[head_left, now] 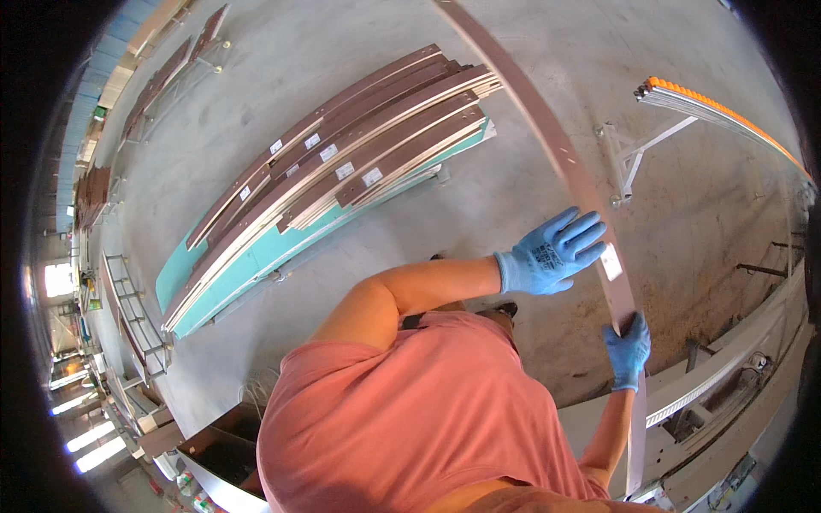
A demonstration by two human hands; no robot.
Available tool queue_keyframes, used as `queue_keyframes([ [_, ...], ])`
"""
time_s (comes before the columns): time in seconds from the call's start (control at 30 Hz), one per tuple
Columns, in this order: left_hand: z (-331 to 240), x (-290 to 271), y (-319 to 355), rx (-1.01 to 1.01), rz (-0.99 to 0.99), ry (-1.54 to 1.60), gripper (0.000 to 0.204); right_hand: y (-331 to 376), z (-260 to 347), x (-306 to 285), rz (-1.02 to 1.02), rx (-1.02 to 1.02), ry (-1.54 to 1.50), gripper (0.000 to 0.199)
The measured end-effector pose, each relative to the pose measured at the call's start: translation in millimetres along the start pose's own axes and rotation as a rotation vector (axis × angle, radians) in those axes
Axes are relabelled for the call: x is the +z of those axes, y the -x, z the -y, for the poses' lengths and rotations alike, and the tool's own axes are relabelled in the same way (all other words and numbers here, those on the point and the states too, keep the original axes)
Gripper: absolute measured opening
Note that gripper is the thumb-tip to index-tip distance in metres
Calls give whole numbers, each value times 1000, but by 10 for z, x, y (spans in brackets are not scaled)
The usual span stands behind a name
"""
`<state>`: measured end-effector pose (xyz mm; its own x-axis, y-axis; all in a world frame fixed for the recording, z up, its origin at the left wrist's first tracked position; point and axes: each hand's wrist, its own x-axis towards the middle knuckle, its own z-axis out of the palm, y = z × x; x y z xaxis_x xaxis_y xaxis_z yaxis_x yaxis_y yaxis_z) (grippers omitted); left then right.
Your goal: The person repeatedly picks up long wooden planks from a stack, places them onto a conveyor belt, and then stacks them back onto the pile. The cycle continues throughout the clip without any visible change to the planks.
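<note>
A long, narrow brown board (547, 120) runs from the top of the view down past my right side. Near its middle is a white label (611, 262). My right hand (629, 349), in a blue glove, is closed around the board below the label. My left hand (552, 254), also gloved in blue, reaches across with its fingers spread beside the label. The fingertips come up to the board's left edge; whether they touch it I cannot tell. The board's lower end passes behind my right forearm.
At the left, brown boards (376, 120) with white labels lie stacked on a turquoise-topped support (256, 265). A white metal stand (631, 162) and a rail with an orange edge (718, 111) are at the right. Machine framing (710, 393) lines the lower right. An open box (227, 449) stands lower left.
</note>
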<state>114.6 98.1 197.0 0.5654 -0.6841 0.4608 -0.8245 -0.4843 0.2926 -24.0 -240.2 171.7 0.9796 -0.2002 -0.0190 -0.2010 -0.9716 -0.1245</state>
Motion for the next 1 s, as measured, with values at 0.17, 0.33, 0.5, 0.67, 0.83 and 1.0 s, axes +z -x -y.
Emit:
queue_keyframes([
  [0.17, 610, -464, 536, 96, 280, -169, 95, -196, 1643, 32, 47, -231, -35, 73],
  [0.33, 1295, -813, 1027, -29, 388, -150, 89, -486, 2801, 132, 217, -383, -35, 69],
  [0.5, 1798, -1264, 1800, -348, 546, -126, 91, -882, 3721, 344, 194, -692, -31, 69],
  [0.67, 2484, -1802, 2847, -556, 408, -204, 98, -1270, 4574, 521, 127, -907, -116, 66],
  [0.83, 3024, -2170, 3926, -736, 323, -220, 99, -1552, 5894, 1058, 199, -1060, -71, 62],
  [1.0, 3511, -2301, 4986, -860, 225, -234, 94, -1534, 7072, 1750, 318, -1135, -26, 68],
])
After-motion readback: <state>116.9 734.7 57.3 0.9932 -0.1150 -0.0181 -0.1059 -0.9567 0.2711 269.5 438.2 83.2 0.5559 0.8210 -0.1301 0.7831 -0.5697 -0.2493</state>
